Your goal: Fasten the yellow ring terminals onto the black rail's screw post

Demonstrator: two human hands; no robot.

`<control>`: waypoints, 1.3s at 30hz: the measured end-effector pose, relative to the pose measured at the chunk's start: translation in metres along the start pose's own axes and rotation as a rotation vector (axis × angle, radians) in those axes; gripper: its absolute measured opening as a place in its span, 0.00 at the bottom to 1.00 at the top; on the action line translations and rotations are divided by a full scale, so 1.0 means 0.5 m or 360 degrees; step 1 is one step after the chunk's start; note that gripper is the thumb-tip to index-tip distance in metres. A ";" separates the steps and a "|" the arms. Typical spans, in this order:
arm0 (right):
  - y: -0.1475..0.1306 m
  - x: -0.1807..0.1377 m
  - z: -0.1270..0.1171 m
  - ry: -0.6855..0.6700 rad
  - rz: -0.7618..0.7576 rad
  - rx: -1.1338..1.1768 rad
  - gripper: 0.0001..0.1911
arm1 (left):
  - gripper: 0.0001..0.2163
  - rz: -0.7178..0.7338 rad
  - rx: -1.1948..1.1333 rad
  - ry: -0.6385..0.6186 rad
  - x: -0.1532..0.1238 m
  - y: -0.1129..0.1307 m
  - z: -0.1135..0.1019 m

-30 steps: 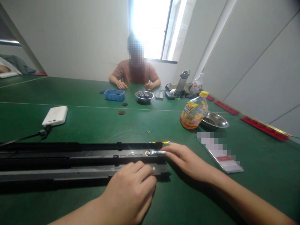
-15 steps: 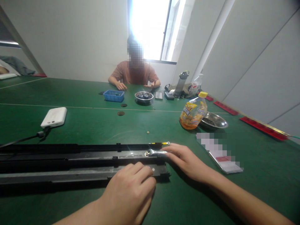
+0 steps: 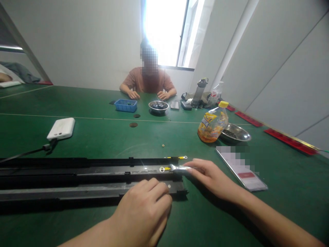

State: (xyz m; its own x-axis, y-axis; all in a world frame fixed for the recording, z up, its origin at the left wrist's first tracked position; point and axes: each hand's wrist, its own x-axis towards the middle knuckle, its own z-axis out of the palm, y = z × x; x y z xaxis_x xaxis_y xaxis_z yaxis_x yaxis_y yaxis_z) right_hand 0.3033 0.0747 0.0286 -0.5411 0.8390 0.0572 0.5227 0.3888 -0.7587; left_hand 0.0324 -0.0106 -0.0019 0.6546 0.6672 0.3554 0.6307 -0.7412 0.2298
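My right hand (image 3: 205, 173) is closed around a silver spanner (image 3: 181, 168), its jaw pointing left above the right end of a long black channel (image 3: 102, 169). Just left of the jaw, a ring terminal (image 3: 161, 169) with a yellow sleeve lies inside that channel on a fastener. A second yellow-sleeved ring terminal (image 3: 185, 157) sticks out past the far edge. My left hand (image 3: 146, 206) has its fingers curled over the nearer black channel (image 3: 89, 190), gripping it close to its right end; the fingertips are hidden. A small brass-coloured nut (image 3: 162, 145) lies on the table beyond.
On the green table (image 3: 115, 140) are a white box with a black cable (image 3: 61, 128), a phone (image 3: 243, 171), a drink bottle (image 3: 212, 123) and a steel bowl (image 3: 235, 133). Across sits a person (image 3: 147, 80) behind a blue basket (image 3: 125, 105) and another bowl (image 3: 158, 108).
My right hand has drawn the spanner back to the right, off the ring terminal, uncovering its yellow sleeve. My left hand stays in place. The person opposite has lowered a hand to the table.
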 end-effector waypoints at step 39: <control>-0.012 0.035 -0.005 -0.0120 0.0020 0.0049 0.19 | 0.02 -0.0004 -0.0005 -0.0010 -0.003 -0.002 0.002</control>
State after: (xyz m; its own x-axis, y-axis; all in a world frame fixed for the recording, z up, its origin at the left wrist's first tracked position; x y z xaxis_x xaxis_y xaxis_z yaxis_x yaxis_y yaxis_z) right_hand 0.2921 0.0879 0.0358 -0.5833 0.8123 -0.0002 0.5095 0.3657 -0.7789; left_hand 0.0310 -0.0107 -0.0035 0.6557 0.6695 0.3490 0.6310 -0.7398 0.2336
